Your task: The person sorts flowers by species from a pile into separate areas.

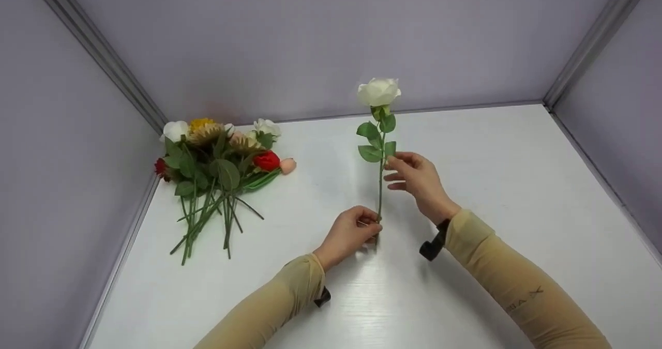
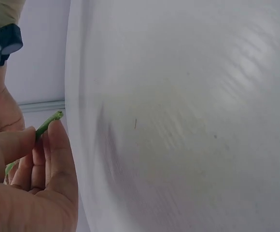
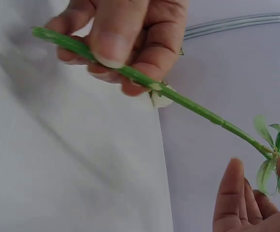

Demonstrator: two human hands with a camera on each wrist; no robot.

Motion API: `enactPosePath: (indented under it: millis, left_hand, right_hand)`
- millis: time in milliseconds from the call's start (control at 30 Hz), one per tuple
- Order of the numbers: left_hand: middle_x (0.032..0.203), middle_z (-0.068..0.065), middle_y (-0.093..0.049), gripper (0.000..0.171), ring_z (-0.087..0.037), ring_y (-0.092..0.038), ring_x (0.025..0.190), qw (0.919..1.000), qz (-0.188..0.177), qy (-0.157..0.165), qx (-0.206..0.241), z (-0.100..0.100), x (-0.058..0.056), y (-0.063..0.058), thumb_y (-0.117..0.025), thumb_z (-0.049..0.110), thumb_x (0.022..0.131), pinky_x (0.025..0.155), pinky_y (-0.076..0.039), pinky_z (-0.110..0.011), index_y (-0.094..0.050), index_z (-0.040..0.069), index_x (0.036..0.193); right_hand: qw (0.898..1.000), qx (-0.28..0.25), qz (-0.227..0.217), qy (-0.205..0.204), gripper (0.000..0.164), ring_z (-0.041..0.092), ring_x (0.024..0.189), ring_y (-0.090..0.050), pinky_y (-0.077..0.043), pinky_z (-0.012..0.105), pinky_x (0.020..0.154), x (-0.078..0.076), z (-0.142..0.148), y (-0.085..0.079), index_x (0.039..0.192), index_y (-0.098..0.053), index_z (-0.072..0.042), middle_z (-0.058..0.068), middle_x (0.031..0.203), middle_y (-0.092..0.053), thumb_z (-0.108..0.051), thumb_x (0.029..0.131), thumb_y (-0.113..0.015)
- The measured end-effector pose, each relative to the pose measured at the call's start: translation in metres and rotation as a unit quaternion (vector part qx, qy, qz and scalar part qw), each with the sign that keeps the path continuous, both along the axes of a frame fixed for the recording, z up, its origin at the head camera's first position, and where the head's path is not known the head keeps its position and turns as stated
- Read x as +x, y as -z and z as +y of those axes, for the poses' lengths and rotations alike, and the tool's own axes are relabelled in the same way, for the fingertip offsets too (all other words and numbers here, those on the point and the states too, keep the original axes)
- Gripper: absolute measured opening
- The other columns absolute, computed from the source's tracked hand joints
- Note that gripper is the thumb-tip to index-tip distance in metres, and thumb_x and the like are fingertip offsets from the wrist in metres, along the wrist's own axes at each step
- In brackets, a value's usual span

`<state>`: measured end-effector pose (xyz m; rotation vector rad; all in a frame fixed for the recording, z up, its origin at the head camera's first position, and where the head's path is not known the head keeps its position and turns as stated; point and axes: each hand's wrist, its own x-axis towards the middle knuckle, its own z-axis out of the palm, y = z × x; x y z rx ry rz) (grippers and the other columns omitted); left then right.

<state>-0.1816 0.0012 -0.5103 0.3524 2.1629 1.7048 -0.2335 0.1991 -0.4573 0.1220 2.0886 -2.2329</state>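
Note:
A single white rose (image 1: 379,92) with a long green stem is held off the table, bloom toward the back wall. Low on its stem, the left hand (image 1: 352,235) pinches it between thumb and fingers; the cut stem end (image 2: 58,115) pokes out past them in the left wrist view. Higher up, my right hand (image 1: 418,181) pinches at the leaves (image 1: 369,152) beside the stem, its other fingers spread apart. The right wrist view shows the bare green stem (image 3: 198,111) running between the left hand (image 3: 130,43) and the right hand (image 3: 256,208).
A pile of mixed flowers (image 1: 222,173) lies at the table's left, stems toward the front. Among them are a red bloom (image 1: 267,160) and a peach tulip (image 1: 288,166). Pale panels stand behind and on both sides of the white table (image 1: 517,183).

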Motion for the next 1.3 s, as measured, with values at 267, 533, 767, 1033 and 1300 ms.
enactPosePath:
  millis: [267, 533, 767, 1033, 1300]
  left_hand:
    - [0.096, -0.004, -0.066, 0.023, -0.016, -0.067, 0.080, 1.0000, 0.004, -0.005, -0.006, 0.006, 0.000, 0.001, -0.071, 0.011, 0.096, 0.069, -0.060, -0.038, -0.067, -0.001, 0.115]
    - [0.116, -0.005, -0.066, 0.039, -0.013, -0.067, 0.097, 0.9958, 0.066, 0.040, -0.050, 0.024, 0.005, -0.007, -0.070, 0.018, 0.098, 0.080, -0.058, -0.029, -0.062, 0.006, 0.134]
    - [0.149, -0.004, -0.051, 0.064, -0.019, -0.051, 0.135, 0.8632, 0.369, 0.166, -0.301, 0.047, 0.018, -0.014, -0.065, 0.039, 0.101, 0.111, -0.042, -0.032, -0.041, 0.017, 0.157]
    - [0.167, -0.001, -0.027, 0.080, -0.025, -0.020, 0.154, 0.7043, 0.504, 0.225, -0.446, 0.079, 0.022, -0.018, -0.051, 0.068, 0.097, 0.124, -0.012, -0.051, -0.026, 0.031, 0.163]
    - [0.168, 0.002, -0.024, 0.078, -0.022, -0.019, 0.154, 0.7040, 0.491, 0.257, -0.445, 0.096, 0.032, -0.016, -0.042, 0.072, 0.099, 0.125, -0.009, -0.050, -0.023, 0.033, 0.164]
  right_hand:
    - [0.999, 0.014, -0.016, -0.046, 0.038, 0.025, 0.094, -0.070, -0.060, 0.039, 0.085, 0.013, 0.000, 0.014, 0.123, -0.064, 0.007, 0.016, 0.110, -0.069, -0.014, 0.093, -0.076]
    - [0.997, 0.072, -0.015, -0.003, 0.038, 0.022, 0.092, -0.070, -0.061, 0.036, 0.083, 0.002, 0.025, 0.011, 0.125, -0.065, 0.007, 0.018, 0.111, -0.068, -0.014, 0.095, -0.074]
    - [0.981, 0.178, -0.015, 0.080, 0.045, 0.014, 0.087, -0.070, -0.060, 0.027, 0.079, -0.015, 0.129, 0.008, 0.132, -0.061, 0.010, 0.020, 0.115, -0.068, -0.019, 0.099, -0.069]
    - [0.873, 0.465, -0.009, 0.144, 0.036, 0.015, 0.070, -0.066, -0.051, 0.029, 0.061, -0.007, 0.244, 0.013, 0.121, -0.068, 0.011, 0.028, 0.106, -0.071, -0.018, 0.102, -0.059]
    - [0.843, 0.515, -0.030, 0.154, 0.035, 0.049, 0.098, -0.062, -0.051, 0.058, 0.081, 0.007, 0.282, 0.031, 0.116, -0.068, 0.014, 0.035, 0.113, -0.066, -0.015, 0.102, -0.053]
